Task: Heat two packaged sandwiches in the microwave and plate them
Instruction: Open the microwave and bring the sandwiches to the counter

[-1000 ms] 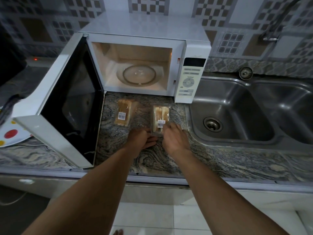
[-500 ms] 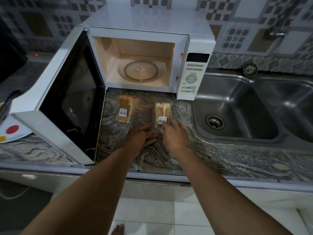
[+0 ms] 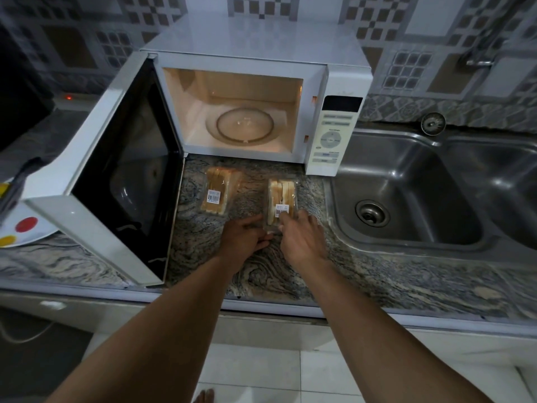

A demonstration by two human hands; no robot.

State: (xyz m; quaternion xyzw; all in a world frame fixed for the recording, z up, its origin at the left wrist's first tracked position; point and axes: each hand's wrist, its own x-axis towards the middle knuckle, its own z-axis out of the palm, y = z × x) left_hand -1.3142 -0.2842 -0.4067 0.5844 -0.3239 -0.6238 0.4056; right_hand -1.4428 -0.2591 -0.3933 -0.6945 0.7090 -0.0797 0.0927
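Granite counter (image 3: 261,271) underneath, near the open microwave (image 3: 255,39): pinches right sandwich (image 3: 281,191) at its near wrapper edge with left hand (image 3: 242,241) and right hand (image 3: 303,241), probably to open or lift it, left sandwich (image 3: 218,188) untouched.

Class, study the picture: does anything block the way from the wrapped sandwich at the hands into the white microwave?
Nothing visible does. The clear-wrapped white-bread sandwich lies just in front of the white microwave, whose cavity holds only the glass turntable; its black-windowed door is swung left, and the brown-bread sandwich lies aside.
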